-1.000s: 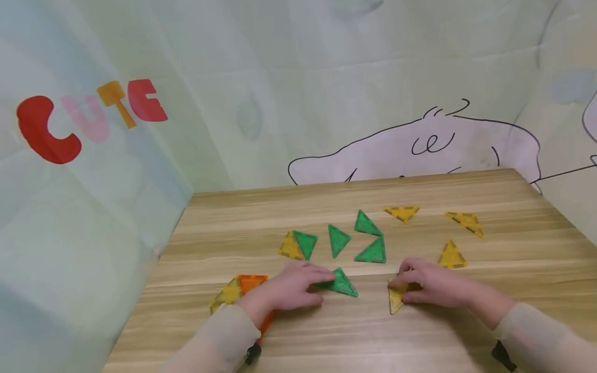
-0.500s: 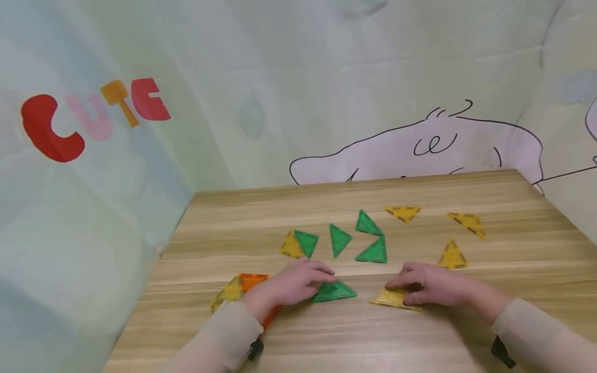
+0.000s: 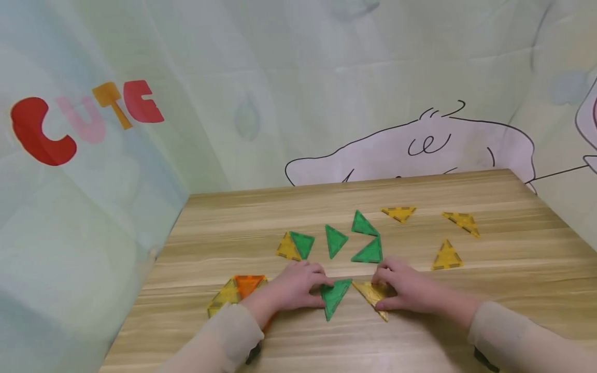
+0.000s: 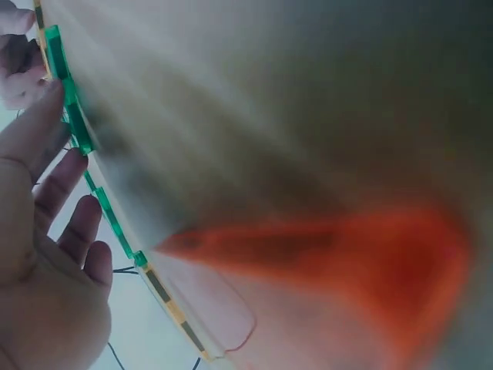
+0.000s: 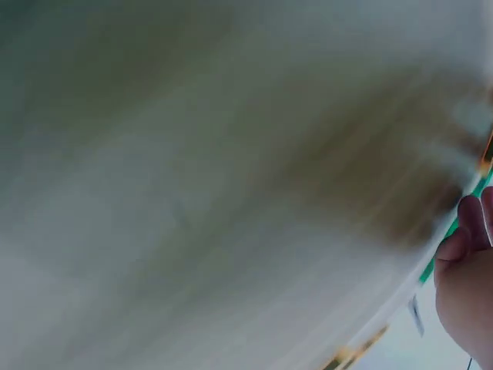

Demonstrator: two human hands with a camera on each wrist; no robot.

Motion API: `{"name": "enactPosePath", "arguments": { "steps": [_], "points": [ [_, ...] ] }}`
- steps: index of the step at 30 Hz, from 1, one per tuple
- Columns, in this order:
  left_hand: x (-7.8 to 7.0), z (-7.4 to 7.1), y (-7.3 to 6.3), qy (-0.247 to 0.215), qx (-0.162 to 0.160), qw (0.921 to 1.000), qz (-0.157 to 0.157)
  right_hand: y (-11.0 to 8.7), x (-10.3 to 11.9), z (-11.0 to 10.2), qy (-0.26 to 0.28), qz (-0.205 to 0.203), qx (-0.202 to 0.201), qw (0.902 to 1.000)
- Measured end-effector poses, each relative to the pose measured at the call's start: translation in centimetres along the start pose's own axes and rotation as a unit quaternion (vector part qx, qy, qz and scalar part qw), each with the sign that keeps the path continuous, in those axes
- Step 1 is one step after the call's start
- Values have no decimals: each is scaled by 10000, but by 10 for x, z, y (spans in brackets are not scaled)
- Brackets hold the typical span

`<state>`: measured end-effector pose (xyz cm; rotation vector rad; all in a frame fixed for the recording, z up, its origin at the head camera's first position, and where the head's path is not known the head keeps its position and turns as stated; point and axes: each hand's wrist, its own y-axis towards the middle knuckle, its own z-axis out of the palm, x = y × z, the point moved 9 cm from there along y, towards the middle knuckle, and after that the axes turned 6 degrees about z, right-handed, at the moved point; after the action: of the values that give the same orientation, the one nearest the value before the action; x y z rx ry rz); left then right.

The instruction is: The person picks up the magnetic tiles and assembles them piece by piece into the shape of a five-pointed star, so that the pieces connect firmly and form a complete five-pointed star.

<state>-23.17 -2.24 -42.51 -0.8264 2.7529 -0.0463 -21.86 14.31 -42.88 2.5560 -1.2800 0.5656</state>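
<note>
"Grip, left and right?"

"Green triangle (image 3: 335,296) pinched in the left hand (image 3: 297,286); yellow triangle (image 3: 370,295) pinched in the right hand (image 3: 406,286). Both between the hands at the counter (image 3: 224,215), far corners touching or nearly so."

"And doing this well?"

"Edges to be matched, seemingly. Keep both low and level, turn slowly until parallel, then slide together gently, without overlapping."

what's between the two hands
In the head view, a green triangle and a yellow triangle lie between the left hand and right hand, green on the left.
</note>
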Motion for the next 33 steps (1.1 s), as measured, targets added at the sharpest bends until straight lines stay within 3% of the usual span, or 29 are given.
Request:
{"name": "enactPosePath", "arguments": {
  "steps": [8,16,29,33],
  "points": [
    [-5,0,-4,-77,-112,9998,169,14,13,13,146,334,-55,9993],
    [-11,0,-1,-405,-175,9981,425,21,22,17,179,292,-36,9994],
    [-7,3,-2,-737,4,9968,298,27,19,16,193,183,-72,9996],
    [-4,2,0,-928,-116,9956,73,24,15,13,467,321,-9,9984]
  ]
}}
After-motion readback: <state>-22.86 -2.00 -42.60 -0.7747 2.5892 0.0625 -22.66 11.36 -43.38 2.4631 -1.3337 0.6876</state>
